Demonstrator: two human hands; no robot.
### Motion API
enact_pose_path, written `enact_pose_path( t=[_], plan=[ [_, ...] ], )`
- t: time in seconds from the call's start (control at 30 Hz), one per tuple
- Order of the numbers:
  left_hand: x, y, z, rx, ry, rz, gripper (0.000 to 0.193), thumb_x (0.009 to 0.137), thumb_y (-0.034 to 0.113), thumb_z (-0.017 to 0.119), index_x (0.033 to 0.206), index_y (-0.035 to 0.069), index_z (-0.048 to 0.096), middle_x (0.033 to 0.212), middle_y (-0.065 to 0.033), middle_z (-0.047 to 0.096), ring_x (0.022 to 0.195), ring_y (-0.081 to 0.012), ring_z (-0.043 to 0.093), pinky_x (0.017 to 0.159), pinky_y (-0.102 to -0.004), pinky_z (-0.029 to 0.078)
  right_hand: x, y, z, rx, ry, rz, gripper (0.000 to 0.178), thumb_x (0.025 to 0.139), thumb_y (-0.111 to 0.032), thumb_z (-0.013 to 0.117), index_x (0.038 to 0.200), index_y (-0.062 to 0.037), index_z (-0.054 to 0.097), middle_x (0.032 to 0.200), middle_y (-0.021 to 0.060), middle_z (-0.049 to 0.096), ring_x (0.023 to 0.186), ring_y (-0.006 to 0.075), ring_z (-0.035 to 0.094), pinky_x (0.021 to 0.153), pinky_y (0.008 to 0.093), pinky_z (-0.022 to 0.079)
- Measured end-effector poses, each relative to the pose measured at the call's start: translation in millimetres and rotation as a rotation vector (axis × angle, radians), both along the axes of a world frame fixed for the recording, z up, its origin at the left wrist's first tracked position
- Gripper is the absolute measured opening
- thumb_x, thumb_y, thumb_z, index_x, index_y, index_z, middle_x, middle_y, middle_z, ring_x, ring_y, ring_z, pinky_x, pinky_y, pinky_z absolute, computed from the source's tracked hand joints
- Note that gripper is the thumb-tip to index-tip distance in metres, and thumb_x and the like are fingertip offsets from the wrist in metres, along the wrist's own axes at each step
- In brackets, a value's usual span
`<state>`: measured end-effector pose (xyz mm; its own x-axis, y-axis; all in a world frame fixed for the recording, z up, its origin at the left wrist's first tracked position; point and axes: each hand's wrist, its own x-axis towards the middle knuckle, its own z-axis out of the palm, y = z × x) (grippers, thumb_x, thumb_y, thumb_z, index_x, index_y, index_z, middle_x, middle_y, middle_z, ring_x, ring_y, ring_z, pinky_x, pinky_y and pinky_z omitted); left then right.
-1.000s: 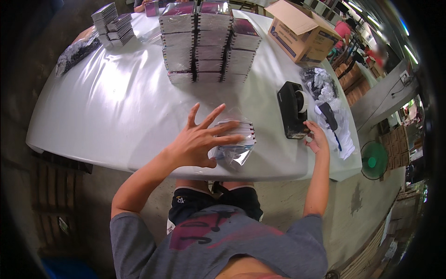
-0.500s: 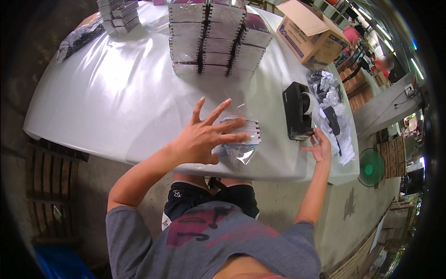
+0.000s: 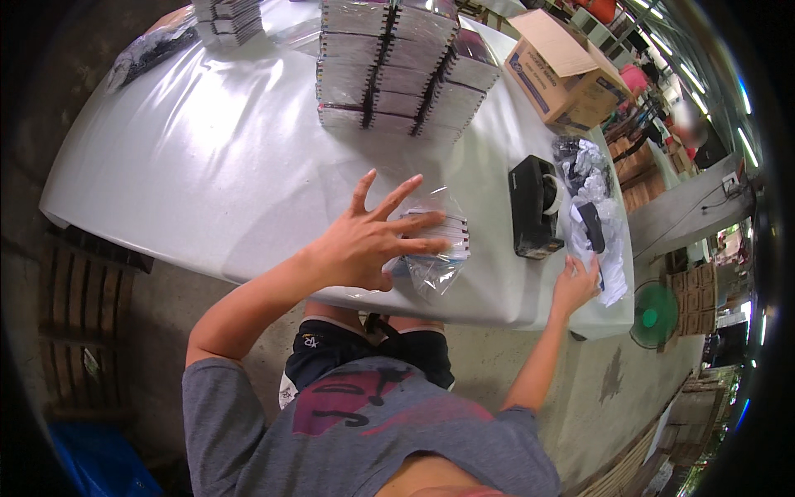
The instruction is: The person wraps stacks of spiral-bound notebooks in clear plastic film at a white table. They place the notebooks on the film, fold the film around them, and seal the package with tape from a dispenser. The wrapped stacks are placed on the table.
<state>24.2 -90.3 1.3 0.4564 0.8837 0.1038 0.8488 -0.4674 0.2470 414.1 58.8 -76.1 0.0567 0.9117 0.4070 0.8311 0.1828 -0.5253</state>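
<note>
Fingers spread, my left hand [image 3: 356, 240] lies over a small stack of white-edged booklets [image 3: 455, 235] near the table's front edge. Loose clear plastic film [image 3: 439, 277] surrounds the stack and sticks out past it. My right hand [image 3: 575, 286] is at the right side of the table, thumb and a finger apart, beside crumpled white plastic [image 3: 611, 282]. A thin dark blue thing shows at its fingers; its kind is unclear, and I see no hold on it. Just beyond that hand stands a black tape dispenser [image 3: 528, 207] with a roll of tape.
Tall stacks of spiral-bound notebooks [image 3: 344, 91] in clear wrap stand at the far middle of the white table [image 3: 190, 174]. More booklet stacks [image 3: 228, 23] are far left. An open cardboard box [image 3: 559, 79] stands at the far right. A dark object [image 3: 591, 228] lies on the plastic.
My right hand has moved from beside the tape dispenser toward the crumpled plastic and turned over, its fingers drawn in somewhat. My left hand stays on the booklets. The view has shifted slightly.
</note>
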Motion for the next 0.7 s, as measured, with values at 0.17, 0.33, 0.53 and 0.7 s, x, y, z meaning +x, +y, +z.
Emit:
enact_pose_path(
  t=[0.17,0.33,0.53,0.7],
  plan=[
    [-2,1,-1,0.018,0.022,-0.016,0.101,0.047,0.023,0.079,0.134,0.05,0.035,0.149,0.0102,0.027,0.142,-0.029,0.002,0.106,-0.0644,-0.009,-83,-31,81,-0.374,0.44,0.358,0.026,0.081,-0.012,0.065,0.106,-0.0038,0.068,0.063,0.0048,0.066,0.042,0.0028,0.04,0.036,0.0194,0.03],
    [-3,1,5,0.015,0.063,-0.013,0.103,0.046,0.029,0.082,0.134,0.052,0.034,0.149,0.0107,0.027,0.142,-0.0296,0.001,0.105,-0.0662,-0.009,-165,-43,131,-0.75,0.354,0.875,0.07,0.079,-0.01,0.069,0.14,-0.0079,0.036,0.061,0.0053,0.063,0.042,0.0042,0.04,0.037,0.0211,0.03],
    [-3,2,3,0.047,0.089,-0.019,0.107,0.043,0.034,0.084,0.134,0.055,0.031,0.149,0.0106,0.028,0.141,-0.0338,-0.001,0.105,-0.0679,-0.008,-203,-32,146,-0.786,0.056,0.882,0.089,0.075,-0.015,0.074,0.145,-0.0099,0.02,0.057,0.0073,0.061,0.043,0.0077,0.048,0.038,0.0231,0.033],
    [-4,4,5,0.055,0.099,-0.037,0.109,0.043,0.035,0.084,0.135,0.055,0.029,0.148,0.01,0.028,0.141,-0.0346,-0.002,0.105,-0.0679,-0.007,-206,-19,123,-0.573,-0.275,0.808,0.099,0.064,-0.032,0.082,0.144,-0.0144,0.025,0.059,0.0095,0.063,0.052,0.0194,0.06,0.05,0.0296,0.044]
  ],
)
